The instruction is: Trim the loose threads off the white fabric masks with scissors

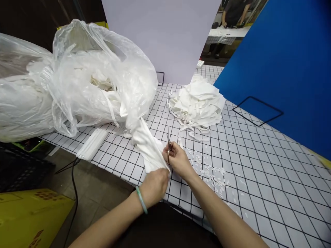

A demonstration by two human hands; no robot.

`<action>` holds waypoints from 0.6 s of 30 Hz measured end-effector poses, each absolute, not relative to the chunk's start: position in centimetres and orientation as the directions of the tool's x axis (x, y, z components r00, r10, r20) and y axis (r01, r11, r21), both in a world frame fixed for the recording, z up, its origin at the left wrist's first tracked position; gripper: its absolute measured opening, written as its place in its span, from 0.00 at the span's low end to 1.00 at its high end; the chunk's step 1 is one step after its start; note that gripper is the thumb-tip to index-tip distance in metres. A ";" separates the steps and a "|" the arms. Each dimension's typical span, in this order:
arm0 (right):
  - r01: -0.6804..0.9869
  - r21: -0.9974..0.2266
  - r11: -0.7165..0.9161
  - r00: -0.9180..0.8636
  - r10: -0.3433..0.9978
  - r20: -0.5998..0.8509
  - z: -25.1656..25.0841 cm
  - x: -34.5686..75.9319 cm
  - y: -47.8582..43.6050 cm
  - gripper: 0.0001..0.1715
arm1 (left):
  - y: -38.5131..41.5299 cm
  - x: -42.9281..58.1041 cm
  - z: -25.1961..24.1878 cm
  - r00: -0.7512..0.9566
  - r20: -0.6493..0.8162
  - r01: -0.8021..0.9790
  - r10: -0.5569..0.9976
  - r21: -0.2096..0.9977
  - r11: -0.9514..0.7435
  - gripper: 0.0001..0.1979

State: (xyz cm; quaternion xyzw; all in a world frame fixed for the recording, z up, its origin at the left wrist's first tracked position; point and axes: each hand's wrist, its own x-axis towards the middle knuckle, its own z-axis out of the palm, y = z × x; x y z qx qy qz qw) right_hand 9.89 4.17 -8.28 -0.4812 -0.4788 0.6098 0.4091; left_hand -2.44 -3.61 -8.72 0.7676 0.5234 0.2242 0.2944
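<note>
My left hand point(156, 186), with a green bangle at the wrist, is closed on the near end of a white piece of fabric point(150, 146). That fabric stretches from the mouth of a clear plastic bag point(134, 65) stuffed with more white cloth. Just to the right, my right hand point(179, 160) grips small scissors point(169, 151), their blades pointing away from me. Its fingertips are close to the fabric's edge; whether they touch it I cannot tell. Beyond lies a heap of white fabric pieces with narrow strips point(198, 103). Small white scraps point(212, 174) are scattered right of my forearm.
A white power strip point(93, 144) with a black cable lies at the left edge of the checked tabletop point(248, 151). A pale panel point(162, 38) and a blue panel point(279, 69) stand behind. A yellow box point(31, 217) is on the floor. Another person point(235, 13) works in the background.
</note>
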 end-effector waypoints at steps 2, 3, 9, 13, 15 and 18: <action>-0.018 -0.974 -0.225 -0.184 0.959 -0.218 -9.0 10.6 2.9 0.19 | -5.2 -2.1 -8.1 0.494 -0.022 0.624 0.869 0.705 -0.337 0.10; -0.012 -0.972 -0.235 -0.175 0.958 -0.229 -9.3 11.1 2.2 0.19 | -5.7 -2.3 -7.6 0.570 -0.054 0.590 0.820 0.722 -0.362 0.11; 0.031 -0.966 -0.256 -0.118 0.959 -0.258 -8.8 13.5 -1.2 0.21 | -2.0 -7.2 -3.7 0.455 0.106 0.574 0.884 0.725 -0.382 0.06; 0.084 -0.976 -0.203 -0.102 0.972 -0.211 -7.9 13.3 -1.3 0.22 | 5.6 -9.4 -3.0 0.237 0.389 0.864 0.890 0.335 -0.376 0.18; 0.108 -0.980 -0.170 -0.064 0.982 -0.177 -7.6 12.2 -1.0 0.26 | 8.3 -9.1 -2.9 0.330 0.246 0.895 0.912 0.227 -0.385 0.15; 0.133 -0.988 -0.083 0.004 0.997 -0.083 -7.4 10.1 0.1 0.28 | 8.8 -7.3 -2.0 0.363 0.091 0.910 0.927 0.180 -0.374 0.07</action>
